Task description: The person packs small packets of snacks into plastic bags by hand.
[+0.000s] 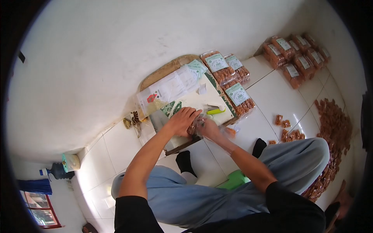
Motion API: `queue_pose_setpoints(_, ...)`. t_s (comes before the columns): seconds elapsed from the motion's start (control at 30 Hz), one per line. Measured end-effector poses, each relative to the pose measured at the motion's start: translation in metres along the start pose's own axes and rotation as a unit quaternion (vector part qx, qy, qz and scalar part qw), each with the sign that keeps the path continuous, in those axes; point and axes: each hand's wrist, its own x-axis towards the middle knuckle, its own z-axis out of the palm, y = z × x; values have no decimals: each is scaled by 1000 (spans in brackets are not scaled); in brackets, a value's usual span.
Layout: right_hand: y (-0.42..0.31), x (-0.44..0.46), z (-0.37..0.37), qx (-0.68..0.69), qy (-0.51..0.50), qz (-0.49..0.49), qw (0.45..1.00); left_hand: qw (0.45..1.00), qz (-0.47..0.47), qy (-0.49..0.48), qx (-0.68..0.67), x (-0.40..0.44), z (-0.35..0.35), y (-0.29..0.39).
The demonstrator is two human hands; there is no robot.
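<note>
Over the front of a low board with a white top (194, 100), both my hands meet at a clear plastic bag (196, 125) with something brown inside. My left hand (182, 121) curls over the bag's left side. From the right, my right hand (211, 129) grips the same plastic with bent fingers. The two hands partly hide the bag. Just beyond them lies a bright green-handled tool (215, 111), perhaps a stapler or cutter. Flat clear bags (167, 90) with printing and pale green labels (197, 69) rest at the board's far left.
Labelled packs of brown snacks (239, 96) stand along the board's right side. More packs (305, 56) are stacked in the corner. Small wrapped pieces (336, 128) form a heap on the right of the tiled floor, and a green object (236, 179) sits between my legs.
</note>
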Motion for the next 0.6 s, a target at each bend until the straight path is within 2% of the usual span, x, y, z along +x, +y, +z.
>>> queue_pose_setpoints(0.03, -2, -4, -4, 61, 33, 14, 997, 1000, 2, -6, 1, 0, 0, -1)
queue_pose_setpoints(0.1, 0, -9, -9, 51, 28, 19, 998, 1000, -9, -10, -22, 1, -3, -5)
queue_pose_setpoints(0.17, 16, -9, -1, 60, 26, -47, 997, 1000, -17, 0, 3, -4, -4, -9)
queue_pose_setpoints(0.2, 23, -8, 5, 63, 27, -46, 997, 999, -27, 13, 23, -9, -4, -10)
queue_pose_setpoints(0.27, 42, -1, 19, 43, 40, -133, 989, 999, -33, 11, 40, -19, -15, -13)
queue_pose_setpoints(0.3, 62, 7, 38, 47, 41, -132, 989, 998, -39, 9, 55, -24, -19, -14)
queue_pose_setpoints(0.33, 85, 20, 60, 169, 10, -124, 978, 998, -39, 7, 57, -28, -21, -15)
queue_pose_setpoints(0.4, 77, 18, 57, 292, -20, -115, 949, 995, -72, 7, 62, -34, -22, -17)
queue_pose_setpoints(0.43, 42, 2, 26, 107, -19, -123, 986, 995, -73, 6, 64, -35, -22, -16)
queue_pose_setpoints(0.47, 18, -8, 8, -81, -18, -127, 988, 995, -80, -9, 66, -36, -22, -15)
queue_pose_setpoints(0.6, 13, -10, 2, -140, 43, -181, 973, 994, -85, -28, 68, -30, -13, -9)
